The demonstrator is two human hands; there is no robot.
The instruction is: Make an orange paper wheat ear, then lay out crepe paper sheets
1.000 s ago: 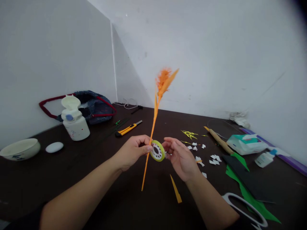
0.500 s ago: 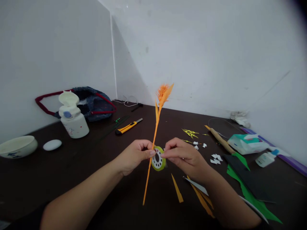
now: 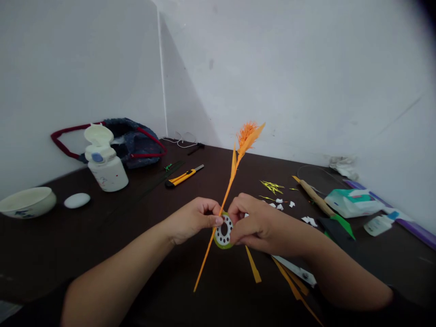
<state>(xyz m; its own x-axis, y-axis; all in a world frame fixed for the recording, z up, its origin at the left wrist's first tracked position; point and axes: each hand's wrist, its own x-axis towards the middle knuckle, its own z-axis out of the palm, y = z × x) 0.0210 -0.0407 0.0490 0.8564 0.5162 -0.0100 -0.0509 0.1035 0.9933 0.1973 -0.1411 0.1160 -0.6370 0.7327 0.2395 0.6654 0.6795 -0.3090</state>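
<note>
My left hand (image 3: 192, 218) pinches a long orange paper stem (image 3: 227, 195) that ends in a fringed orange flower (image 3: 248, 132), tilted up to the right. The same fingers press a small green tape roll (image 3: 224, 232) with a white hub against the stem. My right hand (image 3: 254, 225) is closed on the roll's right side, its fingers curled over it. Both hands hover just above the dark table (image 3: 102, 245). An orange paper sliver (image 3: 254, 265) lies below the hands.
At left stand a white glue bottle (image 3: 104, 165), a cream bowl (image 3: 27, 203) and a white pebble-like object (image 3: 77, 200). A yellow utility knife (image 3: 184, 176) lies beyond. White scraps (image 3: 308, 220), green paper (image 3: 342, 225), tissue pack (image 3: 350, 203) and scissors (image 3: 296, 270) sit at right.
The flower stem has leaned further to the right. My right hand has closed in over the tape roll, and both hands have sunk slightly toward the table.
</note>
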